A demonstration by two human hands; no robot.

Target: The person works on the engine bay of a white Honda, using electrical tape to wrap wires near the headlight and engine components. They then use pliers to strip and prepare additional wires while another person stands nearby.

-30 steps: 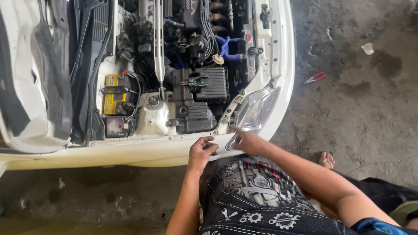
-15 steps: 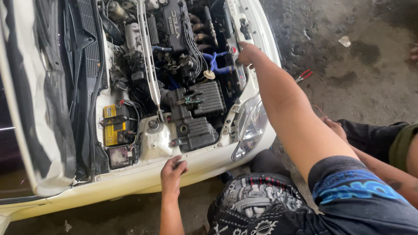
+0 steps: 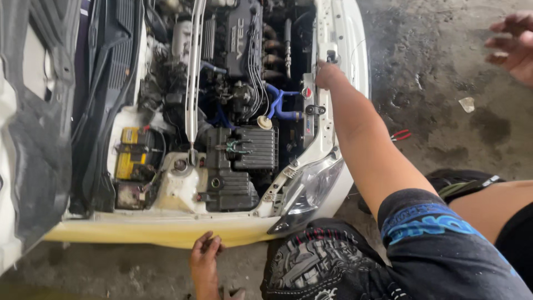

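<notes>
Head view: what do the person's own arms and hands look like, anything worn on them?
Both hands are bare, no gloves. The right hand has a bare forearm; a dark short sleeve with blue lettering covers the upper arm. The left hand and its forearm are bare too; no watch or rings visible.

The engine bay (image 3: 233, 100) in the upper middle is packed tight: hoses, wires, black airbox (image 3: 239, 161) and battery (image 3: 133, 155) leave only narrow gaps. A white strut bar (image 3: 194, 66) crosses it lengthwise. The right hand (image 3: 327, 75) reaches over the front panel (image 3: 322, 128), its arm barring the headlight (image 3: 311, 189) side. Open concrete floor (image 3: 433, 72) lies at right, with red pliers (image 3: 400, 135) on it. The left hand (image 3: 205, 255) rests by the fender (image 3: 139, 230), lower middle.
</notes>
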